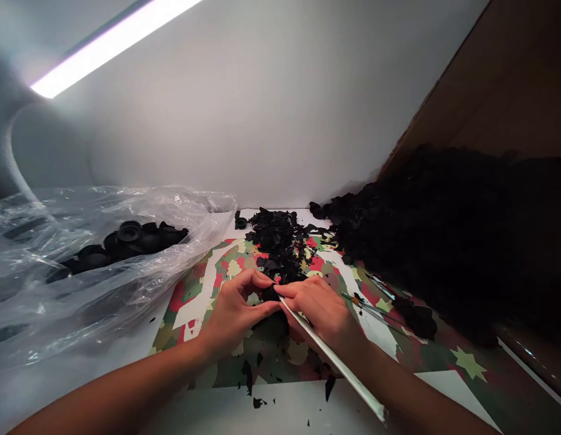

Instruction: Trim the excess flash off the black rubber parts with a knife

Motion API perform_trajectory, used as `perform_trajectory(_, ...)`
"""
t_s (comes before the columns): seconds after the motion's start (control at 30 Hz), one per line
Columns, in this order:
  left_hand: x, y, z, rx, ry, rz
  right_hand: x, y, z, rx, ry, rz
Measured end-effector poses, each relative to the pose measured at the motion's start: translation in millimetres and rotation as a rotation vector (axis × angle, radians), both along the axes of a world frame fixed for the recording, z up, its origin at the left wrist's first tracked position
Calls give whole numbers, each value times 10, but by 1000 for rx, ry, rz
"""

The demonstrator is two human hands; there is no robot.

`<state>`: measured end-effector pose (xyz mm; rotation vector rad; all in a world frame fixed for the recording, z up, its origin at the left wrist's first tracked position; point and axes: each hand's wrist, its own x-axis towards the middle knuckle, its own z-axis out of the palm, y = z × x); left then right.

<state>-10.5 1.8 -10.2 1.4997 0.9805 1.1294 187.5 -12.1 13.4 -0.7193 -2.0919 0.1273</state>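
Between finger and thumb, my left hand (239,302) pinches a small black rubber-looking part (270,293). My right hand (319,305) is closed around a long white stick-like tool (339,362), whose front end meets the black part; its tip is hidden by my fingers. The tool's rear end slants down toward my right forearm. Both hands are close together over a sheet patterned with stars and trees (208,362). Just beyond them lies a heap of black scraps (275,241).
A clear plastic bag (103,302) with round black parts (128,232) lies at left. A large dark pile (420,241) fills the right side beside a cardboard panel (511,90). Slim metal tools (380,311) rest right of my hands. A lamp (112,48) shines overhead.
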Motion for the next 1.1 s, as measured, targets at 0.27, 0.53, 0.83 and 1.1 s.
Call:
perform_trajectory(0.27, 32, -29, 17, -10, -6, 14, -43, -24, -109, 43, -44, -70)
perform_trajectory(0.53, 30, 35, 47, -351, -329, -75, 62, 76, -1, -527, 304, -215)
perform_trajectory(0.83, 70, 71, -15, -447, -384, -57, 33, 37, -18, -818, 498, 15)
perform_trajectory(1.1, 42, 38, 56, -280, -109, 19, 34, 17, 43, -759, 376, -5)
